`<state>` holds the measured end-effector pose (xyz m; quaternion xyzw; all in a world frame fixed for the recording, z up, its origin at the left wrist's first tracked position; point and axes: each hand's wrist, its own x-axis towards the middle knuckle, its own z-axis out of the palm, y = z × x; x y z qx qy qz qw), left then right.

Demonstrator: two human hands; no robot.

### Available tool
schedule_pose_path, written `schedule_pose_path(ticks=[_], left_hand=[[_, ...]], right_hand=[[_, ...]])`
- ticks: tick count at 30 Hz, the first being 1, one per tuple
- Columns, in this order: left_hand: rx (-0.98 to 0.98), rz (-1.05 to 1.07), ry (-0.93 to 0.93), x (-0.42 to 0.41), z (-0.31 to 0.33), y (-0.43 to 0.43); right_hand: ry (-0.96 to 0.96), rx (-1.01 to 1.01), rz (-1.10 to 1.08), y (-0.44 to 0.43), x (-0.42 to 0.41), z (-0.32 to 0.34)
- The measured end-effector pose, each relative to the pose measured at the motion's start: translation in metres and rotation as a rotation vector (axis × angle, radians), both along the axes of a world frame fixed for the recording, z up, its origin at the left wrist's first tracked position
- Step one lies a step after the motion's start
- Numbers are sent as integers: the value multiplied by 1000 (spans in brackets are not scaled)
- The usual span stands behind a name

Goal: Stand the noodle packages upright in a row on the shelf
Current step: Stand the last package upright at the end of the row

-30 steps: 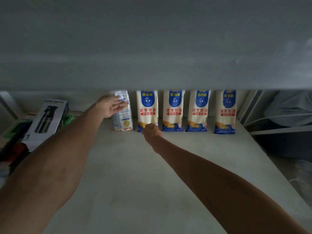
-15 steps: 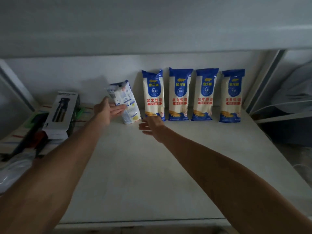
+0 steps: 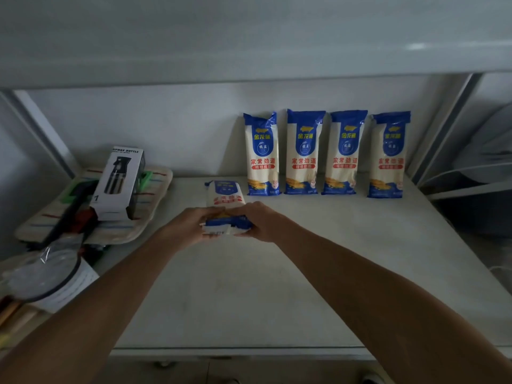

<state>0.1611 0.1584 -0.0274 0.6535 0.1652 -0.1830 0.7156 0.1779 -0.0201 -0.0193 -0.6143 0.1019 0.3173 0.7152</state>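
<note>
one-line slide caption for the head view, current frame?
Both hands, left hand and right hand, grip a lying noodle package beside four upright packages on the shelf.

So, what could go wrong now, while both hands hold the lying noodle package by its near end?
1. The left hand and right hand grip only the near end of the lying package, so it may bend or slip when raised.
2. The standing packages lean on the wall; a bump from the raised one could tip the nearest over.
3. The spray bottle box stands close on the left and could be knocked.
</note>
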Motion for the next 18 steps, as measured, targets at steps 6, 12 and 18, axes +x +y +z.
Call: schedule_pose_path(ticks=[6,12,18], left_hand=[[-97,26,-82,-14,-12,-3],[-17,124,-277,-7,-2,-1],[148,59,-332,-12,8,4]], right_hand=[[-243,-169,26,2,-14,-24],[-435,-165,-30,7,-17,-11],[-574,-250,-20,7,-21,-17]])
